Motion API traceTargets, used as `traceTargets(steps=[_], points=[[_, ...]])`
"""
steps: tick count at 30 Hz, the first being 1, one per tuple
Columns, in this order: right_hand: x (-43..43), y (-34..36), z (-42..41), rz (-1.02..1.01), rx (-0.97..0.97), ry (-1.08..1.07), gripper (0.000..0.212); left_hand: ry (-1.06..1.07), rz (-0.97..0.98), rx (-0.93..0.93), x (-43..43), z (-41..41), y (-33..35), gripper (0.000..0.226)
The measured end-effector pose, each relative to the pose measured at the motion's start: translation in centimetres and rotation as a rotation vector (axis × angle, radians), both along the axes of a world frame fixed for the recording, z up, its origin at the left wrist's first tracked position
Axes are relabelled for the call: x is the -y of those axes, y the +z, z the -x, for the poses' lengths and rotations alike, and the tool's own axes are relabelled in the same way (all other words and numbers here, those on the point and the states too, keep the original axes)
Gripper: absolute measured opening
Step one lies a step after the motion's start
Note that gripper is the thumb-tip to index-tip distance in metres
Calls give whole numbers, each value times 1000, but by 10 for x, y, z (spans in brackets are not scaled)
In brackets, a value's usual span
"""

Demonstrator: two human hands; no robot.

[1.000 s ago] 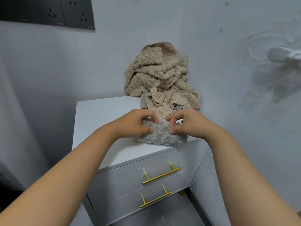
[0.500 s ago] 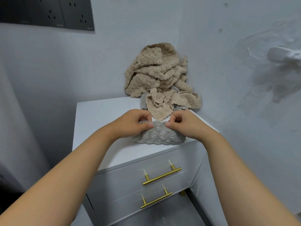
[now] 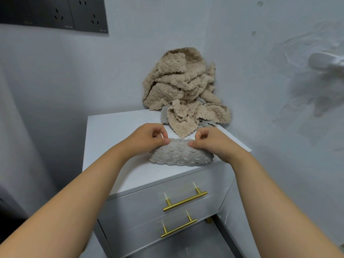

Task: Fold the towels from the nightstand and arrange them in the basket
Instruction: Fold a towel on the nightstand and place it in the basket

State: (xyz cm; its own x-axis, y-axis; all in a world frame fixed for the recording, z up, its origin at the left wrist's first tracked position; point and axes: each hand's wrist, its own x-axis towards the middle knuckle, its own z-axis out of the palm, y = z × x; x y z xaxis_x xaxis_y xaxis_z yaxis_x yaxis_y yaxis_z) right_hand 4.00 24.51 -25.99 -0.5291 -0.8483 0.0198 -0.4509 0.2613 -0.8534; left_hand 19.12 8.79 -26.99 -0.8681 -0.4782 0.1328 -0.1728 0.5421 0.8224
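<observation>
On the near right part of the white table (image 3: 115,131), close to its front edge: a grey towel (image 3: 181,154), folded into a long low bundle, scalloped hem toward the near side. At the left end of its far folded edge, the left grip (image 3: 147,138), thumb and forefinger pinching the cloth, other fingers curled. At the right end of the same edge, the right grip (image 3: 210,144), pinching the grey towel in the same manner. Between both grips, only a short piece of the fold. Farther back, in the far right corner against the walls, a tall crumpled heap of beige towels (image 3: 178,86), one corner hanging down toward the grey towel; touching it or not, cannot tell. Under the heap, a bit of another grey cloth (image 3: 164,116). Below the table top, two drawers, each with a gold bar: upper handle (image 3: 185,201) and lower handle (image 3: 178,229). High on the far left wall, a dark socket panel (image 3: 55,13).
</observation>
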Motion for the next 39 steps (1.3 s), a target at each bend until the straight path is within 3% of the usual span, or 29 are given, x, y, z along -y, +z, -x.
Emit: traceTargets(steps=[6,14,23,27,29,34,39], points=[[-7,4,6,-45,6,103,13,-28,0,-12,3,-4,2,14],[-10,10,6,-16,19,117,9,-52,46,32,4,-4,1,14],[-1,2,2,-77,-20,-22,29,-33,15,66,5,-6,1,6],[2,-2,-3,-54,-77,-97,35,31,26,43,5,-3,-3,15],[4,-4,-5,-42,-147,-131,34,67,117,48,4,-1,-5,18],[8,-10,-8,-32,-193,-175,22,21,672,1,-6,2,0,15],[10,-3,-10,-81,-127,-138,21,-108,888,8,-14,7,-3,25]])
